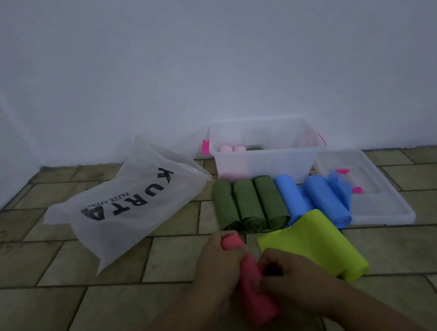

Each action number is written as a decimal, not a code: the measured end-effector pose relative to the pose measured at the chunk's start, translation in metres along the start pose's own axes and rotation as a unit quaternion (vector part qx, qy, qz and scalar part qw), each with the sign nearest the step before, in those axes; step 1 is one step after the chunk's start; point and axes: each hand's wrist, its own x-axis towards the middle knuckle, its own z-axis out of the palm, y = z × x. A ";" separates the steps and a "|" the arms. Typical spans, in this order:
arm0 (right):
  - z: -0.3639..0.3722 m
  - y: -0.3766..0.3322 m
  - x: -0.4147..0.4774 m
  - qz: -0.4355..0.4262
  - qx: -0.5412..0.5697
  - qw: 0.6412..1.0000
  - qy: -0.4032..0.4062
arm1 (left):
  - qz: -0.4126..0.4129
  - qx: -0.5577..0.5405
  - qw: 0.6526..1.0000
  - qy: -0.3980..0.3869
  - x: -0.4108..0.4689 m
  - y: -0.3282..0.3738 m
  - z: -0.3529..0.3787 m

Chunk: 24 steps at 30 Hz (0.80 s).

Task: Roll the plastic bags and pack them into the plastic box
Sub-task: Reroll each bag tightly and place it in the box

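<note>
Plastic bags mostly rolled already: we count three dark green rolls (248, 206) and two blue rolls (308, 199) lying side by side on the tiled floor (61, 301) just in front of the clear plastic box (267, 168), none packed yet. Inside the box we see pale pink rolls (233, 149) and one green roll (254, 148), so packing is partly done. Both hands are on a red-pink plastic roll (253, 283) low in centre; left hand (218, 263) wraps its upper end, right hand (290, 274) has fingers curled round its middle, pinching it tight, motion blur here. Lime green plastic bag (315, 247) lies flat and unrolled just right of the hands, touching the blue rolls. Left to do, we judge: finish this roll, roll the lime one, load everything. Clear box lid (381, 210) sits right of the box, its near-left part under the blue rolls; white printed carrier bag (129, 209) lies left. Nothing blocks the box mouth.
</note>
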 end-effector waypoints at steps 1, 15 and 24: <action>-0.002 -0.001 -0.001 0.018 0.084 0.996 -0.006 | -0.017 -0.051 0.999 -0.008 0.001 0.003 0.001; -0.145 -0.030 0.071 0.058 0.440 0.896 0.027 | 0.213 0.284 0.934 0.049 0.120 0.138 0.017; -0.232 -0.044 0.190 0.125 -0.068 0.959 0.246 | 0.067 0.517 0.852 -0.036 0.196 0.153 0.025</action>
